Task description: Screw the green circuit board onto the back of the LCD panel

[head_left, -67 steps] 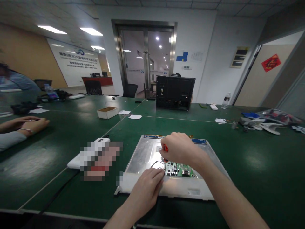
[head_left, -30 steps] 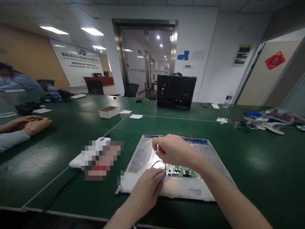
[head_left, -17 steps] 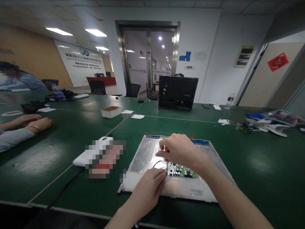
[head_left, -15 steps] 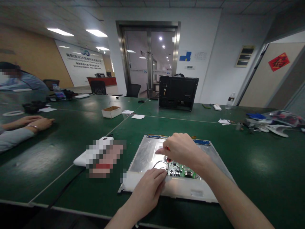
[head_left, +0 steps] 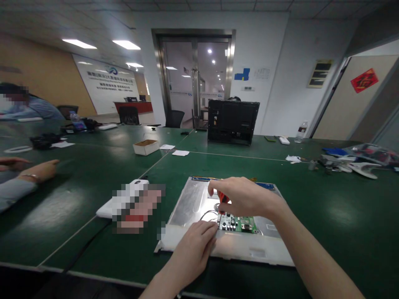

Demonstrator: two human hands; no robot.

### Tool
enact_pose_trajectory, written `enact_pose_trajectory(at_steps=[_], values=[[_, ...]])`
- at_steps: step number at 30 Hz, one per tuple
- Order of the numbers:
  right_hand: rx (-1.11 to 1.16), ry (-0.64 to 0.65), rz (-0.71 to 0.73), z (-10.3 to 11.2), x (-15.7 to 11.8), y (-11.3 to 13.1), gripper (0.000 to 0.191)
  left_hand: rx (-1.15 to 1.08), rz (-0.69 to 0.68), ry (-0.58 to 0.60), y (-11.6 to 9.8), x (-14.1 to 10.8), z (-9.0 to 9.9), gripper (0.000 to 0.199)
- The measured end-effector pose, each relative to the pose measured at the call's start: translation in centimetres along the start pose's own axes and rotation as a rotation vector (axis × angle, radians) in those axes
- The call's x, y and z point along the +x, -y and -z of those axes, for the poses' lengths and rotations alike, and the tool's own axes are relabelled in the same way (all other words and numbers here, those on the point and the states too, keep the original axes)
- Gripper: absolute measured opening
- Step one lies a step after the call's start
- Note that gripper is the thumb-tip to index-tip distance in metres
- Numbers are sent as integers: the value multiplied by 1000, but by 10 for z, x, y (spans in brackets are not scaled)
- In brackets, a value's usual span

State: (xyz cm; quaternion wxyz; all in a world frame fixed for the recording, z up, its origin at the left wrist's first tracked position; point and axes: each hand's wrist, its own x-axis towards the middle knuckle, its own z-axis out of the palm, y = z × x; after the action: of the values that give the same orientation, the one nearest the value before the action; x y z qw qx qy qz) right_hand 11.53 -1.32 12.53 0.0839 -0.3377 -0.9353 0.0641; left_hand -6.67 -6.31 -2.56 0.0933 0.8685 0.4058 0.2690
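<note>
A flat, metal-backed display panel (head_left: 190, 198) lies in front of me, with a blue circuit strip (head_left: 263, 185) on its far edge. On its near half sits a green circuit board (head_left: 238, 223) with small components. My right hand (head_left: 249, 197) is closed round a red-handled screwdriver (head_left: 223, 200), held roughly upright over the board's left end; its tip is hard to make out. At the board's lower left corner rests my left hand (head_left: 198, 238), its fingers stretched out and touching the panel. Thin dark wires (head_left: 207, 213) curve just beyond those fingertips.
A white device (head_left: 124, 199) and a partly blurred pinkish object (head_left: 146, 207) lie to the left. Farther off are a small open box (head_left: 146, 147), a black monitor housing (head_left: 233, 122) and a bottle (head_left: 301, 133). Another person's hand (head_left: 40, 171) is at far left.
My right hand has turned at the wrist, and its fingers have shifted on the screwdriver, showing more of the handle. My left hand stays put. The other person's hands moved left.
</note>
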Motion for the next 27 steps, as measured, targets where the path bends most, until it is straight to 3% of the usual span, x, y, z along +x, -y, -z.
enact_pose_trajectory(at_steps=[4, 9, 12, 17, 23, 27], values=[[28, 45, -65, 3, -1, 0, 38, 7, -7, -14, 1, 0, 0, 34], [-151, 20, -222, 2, 4, 6, 38, 15, -20, -12, 2, 0, 0, 34], [-212, 37, -184, 2, 6, 9, 48, 10, -25, -16, 2, 0, 1, 33], [-195, -17, -122, 0, 4, 10, 21, 10, -28, -7, 2, 1, 1, 33], [-53, -1, -57, 2, -2, 10, 36, 6, -27, -11, 1, 1, 2, 34], [-82, 12, -121, 2, -3, 9, 36, 8, -22, 10, 0, 2, 3, 34]])
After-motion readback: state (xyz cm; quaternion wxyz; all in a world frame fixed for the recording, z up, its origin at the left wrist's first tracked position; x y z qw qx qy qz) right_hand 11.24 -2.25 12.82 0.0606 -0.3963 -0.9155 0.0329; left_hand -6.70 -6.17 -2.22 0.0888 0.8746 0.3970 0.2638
